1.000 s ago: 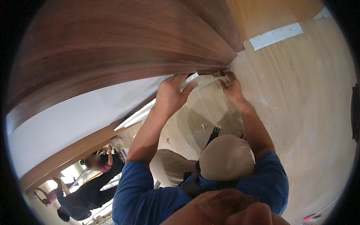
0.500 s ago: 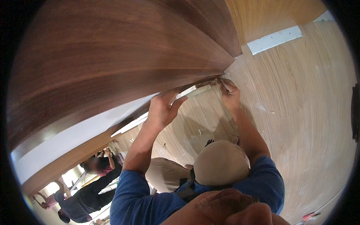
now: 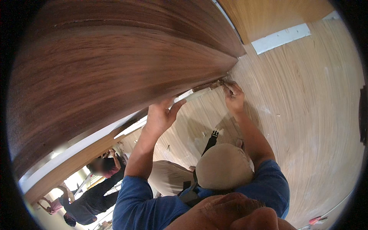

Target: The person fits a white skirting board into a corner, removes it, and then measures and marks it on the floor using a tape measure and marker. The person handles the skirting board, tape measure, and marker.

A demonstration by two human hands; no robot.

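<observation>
A large dark brown wood-grain panel (image 3: pixel 126 61) fills the upper left, standing over the floor. My left hand (image 3: pixel 161 117) grips its lower edge; the thumb points right and the fingers are partly hidden at the edge. Farther right, my right hand (image 3: pixel 234 96) is low at the panel's far end, close to the floor. Its fingertips are pinched together beside a rough, dark brown spot (image 3: pixel 219 83), and what they hold is too small to make out. Between the hands, a pale strip (image 3: pixel 201 93) runs along the panel's bottom edge.
A lighter wooden panel (image 3: pixel 276 19) stands at the top right, with a white strip (image 3: pixel 281 38) at its foot. The floor (image 3: pixel 306 115) has pale wood grain. A black strap buckle (image 3: pixel 214 133) hangs by my knee. Other people (image 3: pixel 92 203) are at the lower left.
The panel's left part has shifted down, covering more of the white surface beside it. My left hand has moved slightly left and down with it. The strap buckle has swung further into view.
</observation>
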